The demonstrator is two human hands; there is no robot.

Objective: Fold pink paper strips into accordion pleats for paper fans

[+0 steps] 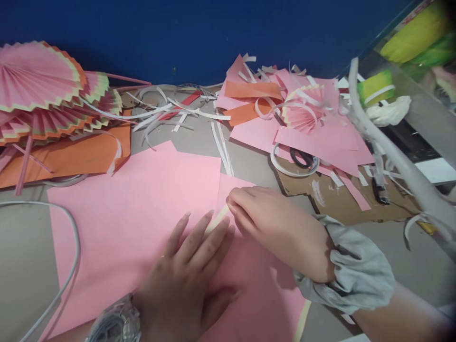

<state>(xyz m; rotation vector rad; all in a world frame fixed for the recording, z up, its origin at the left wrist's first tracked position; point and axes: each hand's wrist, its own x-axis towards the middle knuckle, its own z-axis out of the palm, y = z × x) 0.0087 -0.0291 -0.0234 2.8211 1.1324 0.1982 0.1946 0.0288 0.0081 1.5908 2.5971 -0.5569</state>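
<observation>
Large sheets of pink paper (pixel 117 213) lie overlapping in front of me. A narrow pale yellow strip (pixel 218 220) runs slantwise over the pink paper where the sheets meet. My left hand (pixel 188 270) rests flat on the paper, fingers spread, with fingertips on and beside the strip. At the strip's upper end, my right hand (pixel 270 221) is closed, its thumb and fingers pressed together on it. The fingers partly hide the strip. Another pale yellow edge (pixel 302 319) borders the pink paper at lower right.
Pleated pink paper fans (pixel 39 85) stand on orange paper (pixel 71 154) at the left. Pink scraps (pixel 320 142), a tape roll (pixel 295 161) and cardboard (pixel 327 194) lie to the right. Curled white strips (pixel 156 111) are scattered behind. A white cable (pixel 75 237) curves at left; a blue wall (pixel 178 38) rises behind.
</observation>
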